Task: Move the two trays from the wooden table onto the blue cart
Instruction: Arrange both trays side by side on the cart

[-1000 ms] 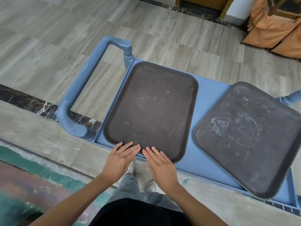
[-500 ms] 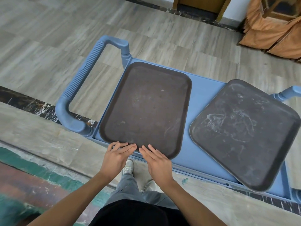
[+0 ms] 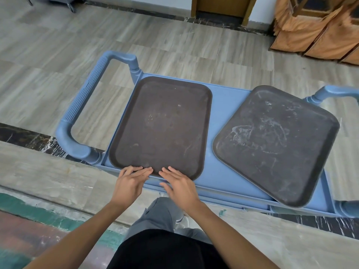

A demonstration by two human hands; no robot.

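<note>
Your left hand [image 3: 129, 182] and right hand [image 3: 180, 186] lie flat with fingers extended, gripping nothing, fingertips touching the near edge of the left tray [image 3: 161, 129]. Both trays rest on the blue cart [image 3: 223, 113]; the right tray [image 3: 275, 142] lies skewed.

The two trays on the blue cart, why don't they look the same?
The left tray is brownish and sits nearly straight along the cart; the right tray is greyer and sits turned at an angle. The left tray shows only faint marks; the right tray is covered in pale scratches and smears. The left hand and right hand touch the left tray's near edge; nothing touches the right tray. Both are dark rounded rectangles lying on the cart.
</note>
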